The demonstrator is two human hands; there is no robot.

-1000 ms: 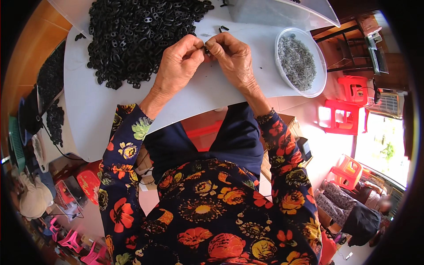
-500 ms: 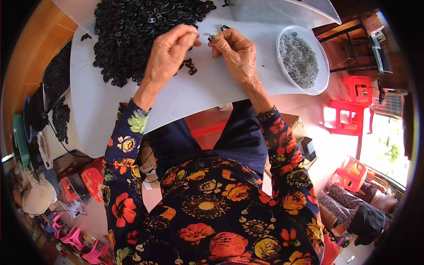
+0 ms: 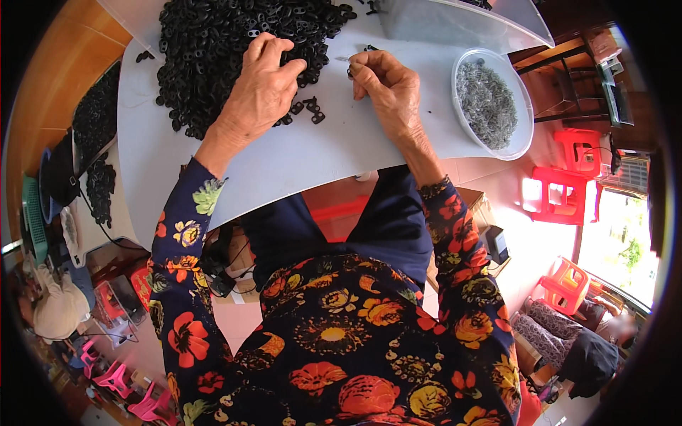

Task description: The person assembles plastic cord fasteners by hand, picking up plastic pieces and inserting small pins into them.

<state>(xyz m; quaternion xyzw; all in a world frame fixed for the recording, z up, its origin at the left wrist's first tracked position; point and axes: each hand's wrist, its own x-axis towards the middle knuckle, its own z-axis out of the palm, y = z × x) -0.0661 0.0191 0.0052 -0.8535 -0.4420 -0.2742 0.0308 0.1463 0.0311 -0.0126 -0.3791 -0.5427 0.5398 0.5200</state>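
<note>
A big heap of small black plastic pieces with two holes each (image 3: 199, 64) lies on the pale table. Over its near right edge is my left hand (image 3: 259, 92), thumb and fingers apart, with nothing visible between them. My right hand (image 3: 391, 89) is closed in a pinch to the right of the heap. A small black piece (image 3: 350, 72) shows at its fingertips; most of it is hidden by the fingers. Between the hands a few loose black pieces (image 3: 314, 110) lie beside the heap.
A round clear tub (image 3: 527, 113) of small clear or silvery parts stands right of my right hand. Behind it is a clear plastic bin (image 3: 440, 27). Red stools (image 3: 558, 195) stand at the right. Another person sits at the lower right, and a second is at the far left.
My left hand has moved left, away from my right hand, and its fingers have parted over the heap's edge. My right hand stays almost in place, still pinching.
</note>
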